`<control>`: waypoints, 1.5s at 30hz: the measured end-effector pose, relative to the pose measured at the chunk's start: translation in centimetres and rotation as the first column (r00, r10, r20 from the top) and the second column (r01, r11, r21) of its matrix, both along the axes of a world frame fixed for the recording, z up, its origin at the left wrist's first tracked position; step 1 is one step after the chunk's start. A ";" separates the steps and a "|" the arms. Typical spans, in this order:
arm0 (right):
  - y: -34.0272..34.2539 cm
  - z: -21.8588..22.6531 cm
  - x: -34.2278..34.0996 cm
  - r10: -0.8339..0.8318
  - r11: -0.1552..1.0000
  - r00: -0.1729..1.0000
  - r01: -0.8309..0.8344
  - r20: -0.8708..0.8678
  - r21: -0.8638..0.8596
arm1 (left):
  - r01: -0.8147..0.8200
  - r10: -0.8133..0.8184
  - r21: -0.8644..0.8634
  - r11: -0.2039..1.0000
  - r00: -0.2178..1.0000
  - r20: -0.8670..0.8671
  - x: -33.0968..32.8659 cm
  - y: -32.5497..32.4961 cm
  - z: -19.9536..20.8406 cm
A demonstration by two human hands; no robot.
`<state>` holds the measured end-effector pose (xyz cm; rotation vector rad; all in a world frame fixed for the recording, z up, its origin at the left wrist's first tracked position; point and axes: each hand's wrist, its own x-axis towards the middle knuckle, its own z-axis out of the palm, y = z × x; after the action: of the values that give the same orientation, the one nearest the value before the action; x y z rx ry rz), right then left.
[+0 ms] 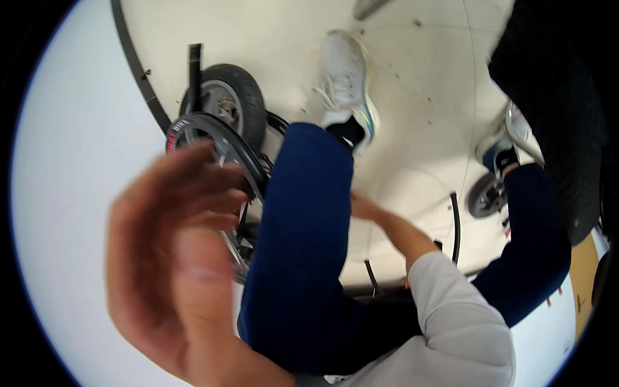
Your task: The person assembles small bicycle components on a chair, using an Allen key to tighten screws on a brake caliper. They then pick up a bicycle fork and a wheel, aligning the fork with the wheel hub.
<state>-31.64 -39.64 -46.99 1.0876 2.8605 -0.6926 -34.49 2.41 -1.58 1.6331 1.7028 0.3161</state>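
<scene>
My left hand [174,264] is raised close up on the left, blurred, with its fingers bent and apart and nothing visible in them. Behind its fingertips are a black-tyred wheel [255,106] with a grey rim and a second black rim [225,132] with lettering. I cannot tell whether the hand touches them. My right forearm [403,235], below a grey sleeve, reaches toward my bent left knee in blue trousers [303,213]. Of my right hand [362,208] only the part near the wrist shows; the leg hides its fingers and anything in them.
A black tube [195,77] stands by the wheels. On the right are a small dark wheel [487,195] and a curved black tube [456,226]. My white shoe [345,74] rests on the pale floor [419,97]. Dark clothing [548,109] fills the upper right.
</scene>
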 end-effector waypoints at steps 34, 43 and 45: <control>29.6 45.9 42.3 -0.874 0.076 0.097 0.995 -0.475 0.063 | 0.566 -0.643 0.381 0.731 0.759 0.106 33.5 -1.6 0.0; 28.4 48.2 45.9 -0.665 0.392 -0.609 0.209 -0.433 -0.896 | 0.510 -0.053 -0.185 0.840 0.416 0.908 36.1 -2.4 1.3; 28.3 49.3 44.7 -0.629 0.476 -0.705 -0.017 -0.327 -0.879 | 0.433 0.096 -0.241 0.869 0.329 0.940 36.4 -3.1 1.4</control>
<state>13.07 -11.35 2.34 -0.7961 -0.1981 1.1626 1.89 -0.67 -0.16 0.8754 0.5674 0.5610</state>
